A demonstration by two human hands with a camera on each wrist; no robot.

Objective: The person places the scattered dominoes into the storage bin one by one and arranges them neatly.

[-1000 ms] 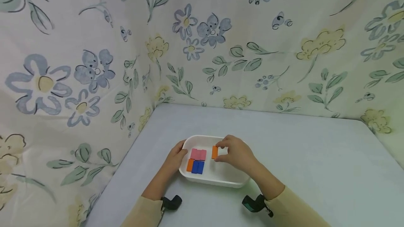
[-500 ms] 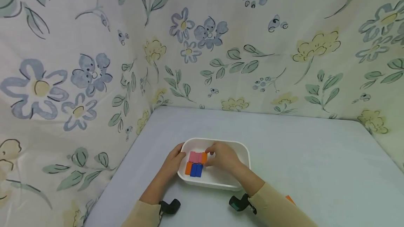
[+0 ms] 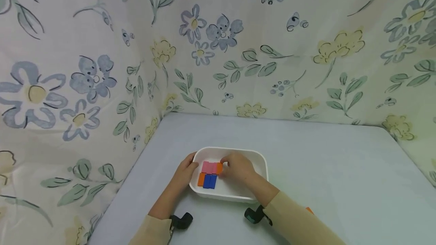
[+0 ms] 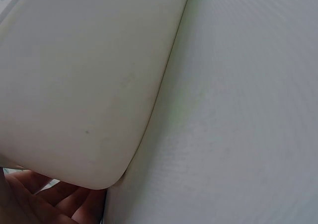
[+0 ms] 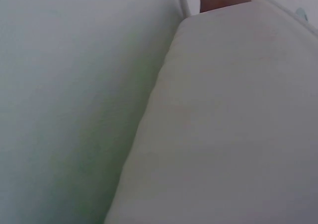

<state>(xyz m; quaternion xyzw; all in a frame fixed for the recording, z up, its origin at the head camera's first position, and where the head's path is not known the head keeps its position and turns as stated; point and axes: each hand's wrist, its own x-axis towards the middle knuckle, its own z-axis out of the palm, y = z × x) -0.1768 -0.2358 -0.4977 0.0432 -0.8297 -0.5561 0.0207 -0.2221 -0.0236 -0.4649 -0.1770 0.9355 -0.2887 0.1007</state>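
Note:
A white plastic tray (image 3: 225, 197) sits on the table, its outer wall filling much of both wrist views. My left hand (image 3: 184, 171) grips its left end, thumb over the rim; in the left wrist view, curled fingers (image 4: 64, 201) show beside its corner. Inside, pink blocks (image 3: 209, 167) lie behind blue blocks (image 3: 209, 181), with an orange block (image 3: 201, 179) left of the blue ones. With thumb and index finger, my right hand (image 3: 239, 168) pinches another orange block (image 3: 219, 168) at the right side of the pink ones. The right wrist view shows that hand only partly, past the rim.
An orange piece (image 3: 309, 210) peeks out beside the right sleeve (image 3: 299, 222) on the table. Pale table surface (image 3: 323, 162) surrounds the tray. Flowered cloth (image 3: 265, 67) hangs behind and along the left side.
My right hand has moved left and down with the orange block, bringing it beside the pink blocks. My left hand keeps its grip on the tray. The head view has shifted slightly.

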